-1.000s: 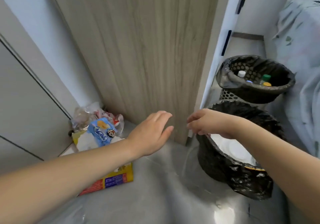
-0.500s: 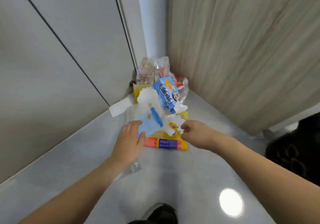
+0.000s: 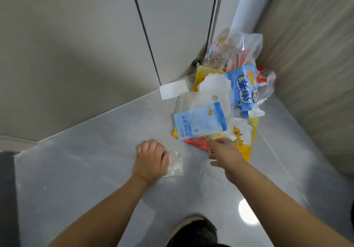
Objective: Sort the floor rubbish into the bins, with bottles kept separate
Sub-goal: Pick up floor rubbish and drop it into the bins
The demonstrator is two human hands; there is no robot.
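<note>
Two hands at the corner rubbish heap

Both hands work low over the grey tiled floor (image 3: 95,170). The left hand (image 3: 151,160), fingers curled, pinches a small clear crumpled plastic wrapper (image 3: 174,165) lying on the floor at its three o'clock, probably to lift it for the bins. The right hand (image 3: 224,154) reaches, fingers loosely spread and holding nothing, onto the near edge of a flat yellow-and-red printed packet (image 3: 247,143). At its twelve o'clock a pale blue pouch (image 3: 201,122) tops the heap. No bottle or bin shows.
</note>
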